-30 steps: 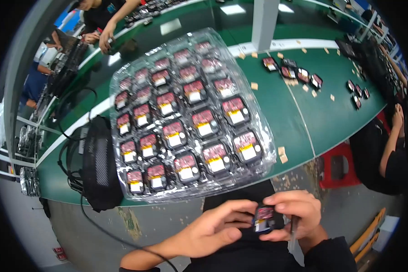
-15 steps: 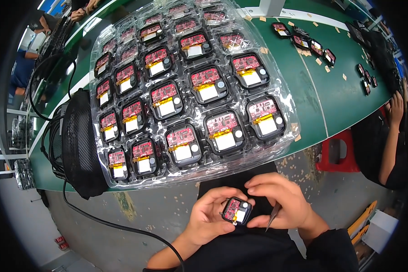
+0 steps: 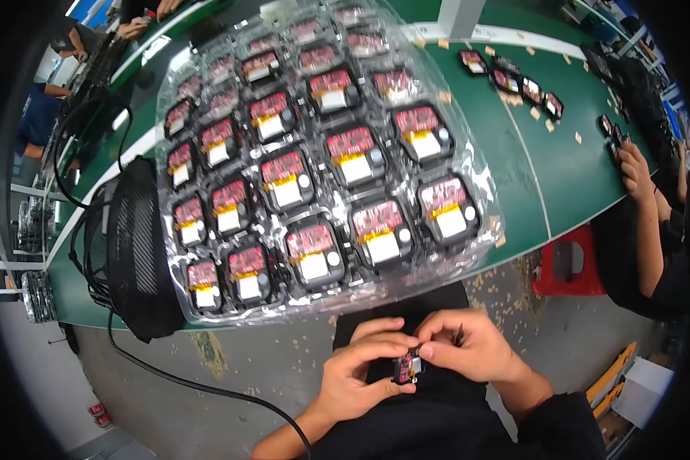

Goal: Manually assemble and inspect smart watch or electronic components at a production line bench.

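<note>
Low in front of my body, my left hand (image 3: 360, 372) grips a small black rounded-square smartwatch case (image 3: 405, 369), thumb below and fingers above. The case is tilted, showing its red circuit board and a whitish part. My right hand (image 3: 475, 345) pinches at the upper right edge of the case with thumb and index finger. A thin dark pointed tool, likely tweezers (image 3: 459, 334), pokes up from the same hand, mostly hidden by the fingers. Beyond my hands, a clear plastic blister tray (image 3: 483, 253) holds rows of similar cases with red boards, yellow tape and white blocks.
The tray rests on a green table (image 3: 525, 184); more cases (image 3: 506, 80) and small tan pieces lie at its right. A black mesh bag (image 3: 138, 245) and black cable (image 3: 207, 389) are left. A co-worker's hand (image 3: 635, 170) works near a red stool (image 3: 566, 264).
My right hand has closed in from the right onto the case's edge, and the case has tilted. The co-worker's hand at the right has reached onto the table to the small parts.
</note>
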Demonstrator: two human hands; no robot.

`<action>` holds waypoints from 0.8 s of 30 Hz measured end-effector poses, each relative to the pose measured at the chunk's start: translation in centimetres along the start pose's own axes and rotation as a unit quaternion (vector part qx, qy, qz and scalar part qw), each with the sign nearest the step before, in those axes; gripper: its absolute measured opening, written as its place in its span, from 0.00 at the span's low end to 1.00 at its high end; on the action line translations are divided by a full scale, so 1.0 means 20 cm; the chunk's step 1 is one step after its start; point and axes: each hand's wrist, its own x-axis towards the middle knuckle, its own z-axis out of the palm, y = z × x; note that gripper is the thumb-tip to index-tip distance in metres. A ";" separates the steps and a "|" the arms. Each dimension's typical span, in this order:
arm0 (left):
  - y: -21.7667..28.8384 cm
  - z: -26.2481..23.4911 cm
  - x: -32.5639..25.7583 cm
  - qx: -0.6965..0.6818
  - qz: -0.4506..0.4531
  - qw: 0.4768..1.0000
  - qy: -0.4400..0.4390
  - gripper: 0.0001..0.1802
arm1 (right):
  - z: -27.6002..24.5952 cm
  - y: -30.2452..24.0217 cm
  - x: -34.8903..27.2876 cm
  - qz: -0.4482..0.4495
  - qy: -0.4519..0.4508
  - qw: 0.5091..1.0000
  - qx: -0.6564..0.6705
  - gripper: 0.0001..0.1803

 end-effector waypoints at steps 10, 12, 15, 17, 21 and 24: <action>0.03 -0.11 -0.04 -0.203 -0.203 0.956 -0.061 0.27 | -0.04 -0.07 0.05 -0.113 -0.124 0.950 -0.265 0.10; 0.00 -0.13 -0.04 -0.214 -0.240 0.944 -0.073 0.27 | -0.05 -0.06 0.06 -0.160 -0.158 0.932 -0.284 0.11; 0.02 -0.13 -0.01 -0.294 -0.317 0.892 -0.130 0.29 | -0.04 -0.12 0.08 -0.162 -0.199 0.896 -0.362 0.12; 0.02 -0.14 -0.01 -0.340 -0.359 0.852 -0.173 0.32 | -0.03 -0.14 0.07 -0.144 -0.216 0.879 -0.401 0.14; 0.00 -0.11 -0.01 -0.371 -0.348 0.851 -0.130 0.29 | 0.02 -0.12 0.05 -0.165 -0.116 0.913 -0.354 0.18; -0.04 -0.06 -0.03 -0.350 -0.279 0.893 -0.051 0.27 | 0.03 -0.15 0.04 -0.120 -0.045 0.917 -0.379 0.28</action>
